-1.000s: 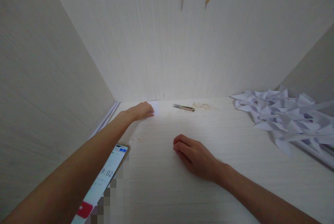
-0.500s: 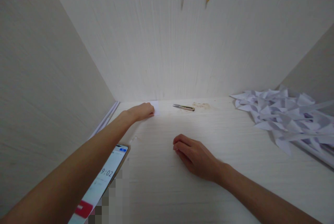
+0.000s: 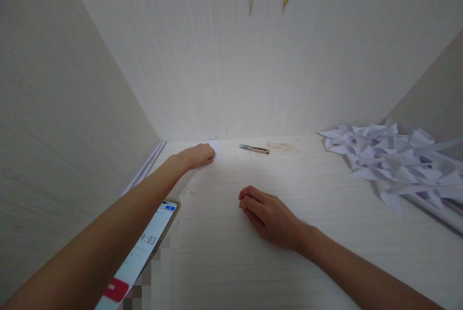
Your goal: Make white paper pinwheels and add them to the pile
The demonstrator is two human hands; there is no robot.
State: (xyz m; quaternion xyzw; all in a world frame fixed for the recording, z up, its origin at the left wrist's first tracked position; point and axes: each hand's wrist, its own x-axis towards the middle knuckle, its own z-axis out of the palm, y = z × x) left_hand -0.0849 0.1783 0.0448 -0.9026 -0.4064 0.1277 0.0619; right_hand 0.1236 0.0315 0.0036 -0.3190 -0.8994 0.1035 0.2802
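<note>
**Hands hold their places; only the timer ticks on**

Nothing has shifted since the earlier frames except the phone (image 3: 144, 252) count. Left hand (image 3: 197, 155), fingers flat and together, presses a white paper sheet (image 3: 216, 148) at the desk's (image 3: 325, 233) far left corner, beside the snips (image 3: 254, 148). A firm, even press would best keep the sheet from creasing. Arm fully extended. Right hand (image 3: 269, 214) rests mid-desk, loosely curled, empty. Folded papers (image 3: 394, 160) crowd the right edge.

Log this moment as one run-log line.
left hand: on white paper sheet, far left | right hand: resting on desk, empty | snips: untouched | folded papers: right
</note>
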